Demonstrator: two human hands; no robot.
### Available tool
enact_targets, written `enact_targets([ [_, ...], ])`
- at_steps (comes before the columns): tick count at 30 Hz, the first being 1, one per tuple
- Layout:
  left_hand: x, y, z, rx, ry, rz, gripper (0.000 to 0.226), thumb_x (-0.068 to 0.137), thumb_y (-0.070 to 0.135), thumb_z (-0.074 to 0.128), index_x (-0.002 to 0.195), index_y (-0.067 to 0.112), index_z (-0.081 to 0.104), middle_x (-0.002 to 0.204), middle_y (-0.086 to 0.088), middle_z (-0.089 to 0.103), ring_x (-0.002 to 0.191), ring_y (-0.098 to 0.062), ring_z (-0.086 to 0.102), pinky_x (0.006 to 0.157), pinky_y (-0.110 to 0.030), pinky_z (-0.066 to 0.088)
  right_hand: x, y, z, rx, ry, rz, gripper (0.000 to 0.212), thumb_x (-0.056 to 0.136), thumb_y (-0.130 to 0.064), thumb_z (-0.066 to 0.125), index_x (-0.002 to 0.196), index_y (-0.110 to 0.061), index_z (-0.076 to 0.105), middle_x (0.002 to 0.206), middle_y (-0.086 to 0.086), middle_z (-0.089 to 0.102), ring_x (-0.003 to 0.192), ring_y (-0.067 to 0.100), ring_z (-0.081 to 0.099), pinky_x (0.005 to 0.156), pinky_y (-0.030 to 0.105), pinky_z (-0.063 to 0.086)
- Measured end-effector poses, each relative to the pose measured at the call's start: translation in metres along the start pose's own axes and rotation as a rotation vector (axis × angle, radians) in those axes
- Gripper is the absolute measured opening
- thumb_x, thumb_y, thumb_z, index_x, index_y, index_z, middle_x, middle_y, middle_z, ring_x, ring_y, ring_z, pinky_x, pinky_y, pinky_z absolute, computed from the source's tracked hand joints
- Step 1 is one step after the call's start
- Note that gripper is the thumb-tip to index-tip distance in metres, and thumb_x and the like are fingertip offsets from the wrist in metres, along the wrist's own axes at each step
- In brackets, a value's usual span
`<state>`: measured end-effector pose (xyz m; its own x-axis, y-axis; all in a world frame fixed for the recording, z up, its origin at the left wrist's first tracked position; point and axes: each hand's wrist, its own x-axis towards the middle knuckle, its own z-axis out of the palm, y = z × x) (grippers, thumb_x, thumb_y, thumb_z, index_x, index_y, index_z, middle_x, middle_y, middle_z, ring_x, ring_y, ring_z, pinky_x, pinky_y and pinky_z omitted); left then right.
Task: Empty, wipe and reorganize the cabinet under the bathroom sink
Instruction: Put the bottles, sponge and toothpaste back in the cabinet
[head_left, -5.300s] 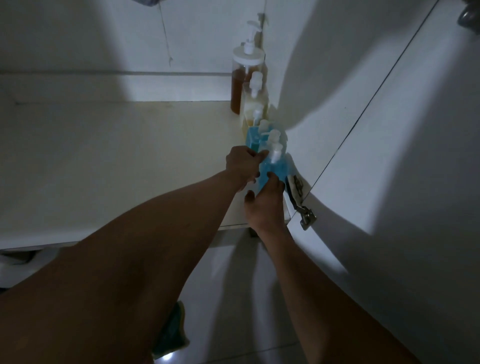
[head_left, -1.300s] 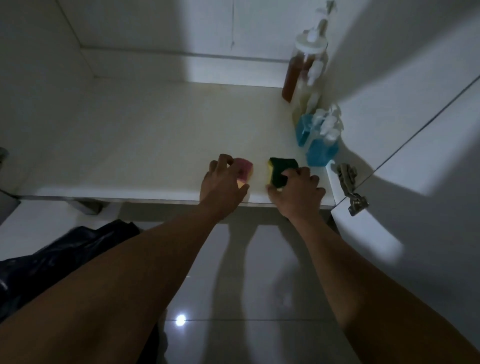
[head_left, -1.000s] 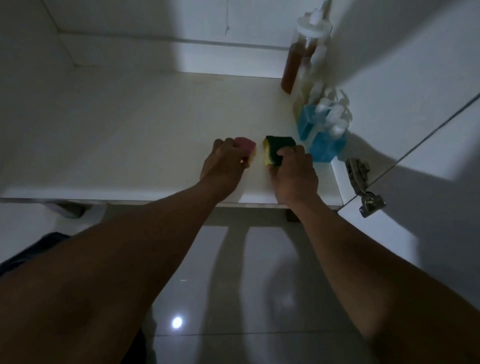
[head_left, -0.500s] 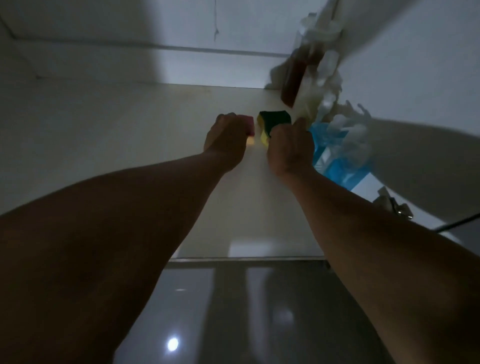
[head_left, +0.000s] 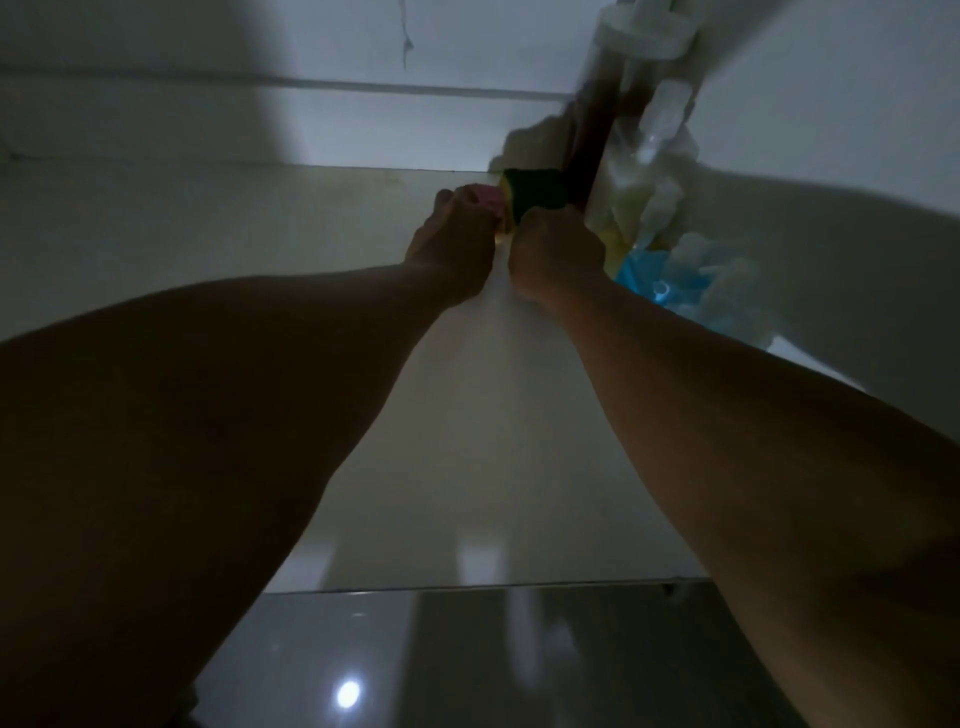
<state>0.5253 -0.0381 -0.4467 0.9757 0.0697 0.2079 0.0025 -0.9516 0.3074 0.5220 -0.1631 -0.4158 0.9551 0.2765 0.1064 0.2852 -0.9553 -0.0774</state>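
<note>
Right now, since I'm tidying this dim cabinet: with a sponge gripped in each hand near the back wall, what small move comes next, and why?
Probably set both down there and let go. The left hand grips the pink sponge and the right hand the green-and-yellow scouring sponge, side by side at the back, next to the tall brown pump bottle.

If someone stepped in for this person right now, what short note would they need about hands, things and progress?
Left hand grips the pink foam sponge; right hand grips the green-and-yellow scouring sponge, both far back in the white cabinet.
Done: the amber pump bottle, pale yellow bottle and blue pump bottles line the right wall.
Left: probably set both sponges down there and let go.
</note>
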Motion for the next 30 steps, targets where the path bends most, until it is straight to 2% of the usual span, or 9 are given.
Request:
enact_targets([
  [4, 0.01, 0.0, 0.002, 0.023, -0.027, -0.023, 0.047, 0.094, 0.009, 0.051, 0.141, 0.011, 0.046, 0.145, -0.016, 0.04, 0.13, -0.035, 0.043, 0.1, -0.041, 0.042, 0.015, -0.002, 0.004, -0.006, -0.047, -0.025, 0.039, 0.098, -0.016, 0.042, 0.136, -0.007, 0.045, 0.139, 0.015, 0.046, 0.132, 0.031, 0.039, 0.099, 0.043, 0.042],
  [6, 0.013, 0.002, -0.001, 0.135, -0.053, -0.026, 0.055, 0.089, 0.007, 0.058, 0.142, 0.008, 0.043, 0.144, -0.02, 0.038, 0.128, -0.04, 0.041, 0.098, -0.047, 0.044, 0.023, -0.001, 0.005, -0.012, -0.074, -0.047, 0.042, 0.098, -0.017, 0.041, 0.14, -0.007, 0.043, 0.144, 0.015, 0.042, 0.137, 0.032, 0.034, 0.102, 0.045, 0.04],
  [10, 0.023, 0.001, -0.005, 0.3, -0.096, -0.039, 0.067, 0.086, 0.009, 0.059, 0.148, 0.016, 0.036, 0.152, -0.015, 0.031, 0.134, -0.038, 0.031, 0.104, -0.053, 0.033, 0.038, 0.001, 0.011, -0.028, -0.142, -0.08, 0.044, 0.097, -0.015, 0.041, 0.139, -0.004, 0.043, 0.145, 0.018, 0.04, 0.137, 0.037, 0.032, 0.106, 0.048, 0.037],
  [15, 0.022, -0.003, -0.004, 0.227, -0.155, -0.055, 0.082, 0.085, 0.005, 0.06, 0.155, 0.02, 0.02, 0.159, -0.013, 0.021, 0.135, -0.039, 0.032, 0.106, -0.052, 0.033, 0.041, 0.001, 0.019, 0.004, -0.144, -0.058, 0.044, 0.098, -0.014, 0.04, 0.141, -0.005, 0.04, 0.151, 0.017, 0.032, 0.141, 0.036, 0.025, 0.108, 0.048, 0.034],
  [18, 0.011, -0.004, -0.009, 0.085, -0.134, -0.084, 0.09, 0.089, 0.0, 0.055, 0.158, 0.026, 0.004, 0.165, -0.01, 0.002, 0.139, -0.04, 0.032, 0.107, -0.052, 0.039, 0.035, 0.001, 0.02, 0.053, -0.111, -0.025, 0.049, 0.1, -0.014, 0.036, 0.148, -0.009, 0.033, 0.161, 0.012, 0.015, 0.145, 0.033, 0.019, 0.111, 0.048, 0.031],
  [20, -0.001, -0.001, -0.012, -0.041, -0.103, -0.119, 0.091, 0.093, 0.001, 0.05, 0.157, 0.033, -0.005, 0.165, -0.011, -0.007, 0.131, -0.042, 0.042, 0.097, -0.051, 0.049, 0.031, -0.004, 0.022, 0.075, -0.065, 0.008, 0.052, 0.101, -0.015, 0.036, 0.152, -0.013, 0.027, 0.162, 0.011, 0.004, 0.145, 0.033, 0.02, 0.11, 0.047, 0.032],
  [22, -0.014, 0.003, -0.015, -0.094, -0.075, -0.112, 0.089, 0.096, 0.006, 0.049, 0.157, 0.034, -0.008, 0.16, -0.016, 0.003, 0.11, -0.039, 0.055, 0.081, -0.047, 0.055, 0.026, -0.009, 0.025, 0.058, -0.003, 0.01, 0.056, 0.101, -0.018, 0.036, 0.154, -0.018, 0.019, 0.162, 0.013, 0.002, 0.145, 0.037, 0.02, 0.11, 0.048, 0.032],
  [24, -0.026, 0.003, -0.017, -0.066, -0.061, -0.098, 0.087, 0.096, 0.007, 0.05, 0.157, 0.032, -0.007, 0.149, -0.02, 0.02, 0.095, -0.035, 0.058, 0.074, -0.044, 0.055, 0.016, -0.014, 0.025, 0.044, 0.085, 0.011, 0.056, 0.102, -0.021, 0.035, 0.155, -0.022, 0.015, 0.16, 0.015, 0.01, 0.144, 0.038, 0.018, 0.109, 0.048, 0.032],
  [30, -0.062, 0.013, -0.028, 0.144, -0.142, -0.06, 0.062, 0.092, 0.008, 0.057, 0.147, 0.021, 0.032, 0.133, -0.021, 0.04, 0.103, -0.04, 0.059, 0.084, -0.045, 0.054, -0.031, -0.015, 0.006, 0.068, 0.005, -0.036, 0.036, 0.105, -0.025, 0.03, 0.136, -0.012, 0.042, 0.138, 0.014, 0.043, 0.127, 0.029, 0.041, 0.093, 0.039, 0.041],
])
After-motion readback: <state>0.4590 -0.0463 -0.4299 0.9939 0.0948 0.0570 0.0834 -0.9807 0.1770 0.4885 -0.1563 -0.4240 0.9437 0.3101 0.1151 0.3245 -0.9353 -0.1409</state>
